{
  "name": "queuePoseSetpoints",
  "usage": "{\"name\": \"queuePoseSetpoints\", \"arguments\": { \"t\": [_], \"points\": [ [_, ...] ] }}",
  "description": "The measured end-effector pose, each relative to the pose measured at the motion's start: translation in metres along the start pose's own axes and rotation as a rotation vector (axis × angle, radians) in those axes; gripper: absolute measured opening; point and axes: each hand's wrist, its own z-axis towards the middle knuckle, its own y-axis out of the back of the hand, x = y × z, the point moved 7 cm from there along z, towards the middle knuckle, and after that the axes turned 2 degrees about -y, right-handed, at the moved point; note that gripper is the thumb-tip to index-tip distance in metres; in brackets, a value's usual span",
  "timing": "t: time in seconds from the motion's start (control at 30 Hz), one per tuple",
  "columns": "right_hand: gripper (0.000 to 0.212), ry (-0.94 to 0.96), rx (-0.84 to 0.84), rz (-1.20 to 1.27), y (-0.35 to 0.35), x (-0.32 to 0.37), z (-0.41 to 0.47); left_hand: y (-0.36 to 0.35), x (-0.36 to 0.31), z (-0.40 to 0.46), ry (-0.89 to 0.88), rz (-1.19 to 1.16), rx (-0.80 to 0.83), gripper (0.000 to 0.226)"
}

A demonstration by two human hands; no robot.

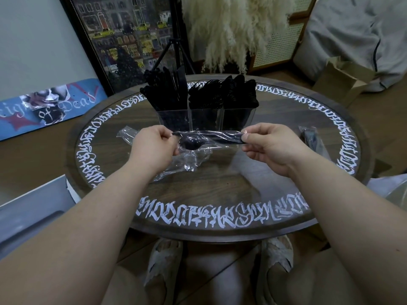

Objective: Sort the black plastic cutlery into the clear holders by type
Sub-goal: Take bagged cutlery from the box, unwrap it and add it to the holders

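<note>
Between hands, cutlery packet [207, 139] crosswise.

At my ten o'clock, the blue skateboard deck [50, 106] reads "…eign of Dead". The white lettering [204, 214] ringing my worktop [220, 183] is unreadable.

A framed city picture [130, 40] is leaning well beyond the grip, a skateboard deck [50, 106] is lying far to its left, and a cardboard box [343, 78] is sitting open far right, past the counter [220, 190].
</note>
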Motion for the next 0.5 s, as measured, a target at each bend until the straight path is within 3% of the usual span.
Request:
{"name": "queuePoseSetpoints", "arguments": {
  "t": [0.3,0.5],
  "points": [
    [0.013,-0.002,-0.023,0.064,0.000,0.002,0.001,0.002,0.006,0.003,-0.016,0.118,-0.017,0.022],
    [0.014,-0.002,-0.114,0.163,0.013,0.006,0.006,0.030,0.027,0.011,0.069,0.402,-0.090,0.017]
  ]
}}
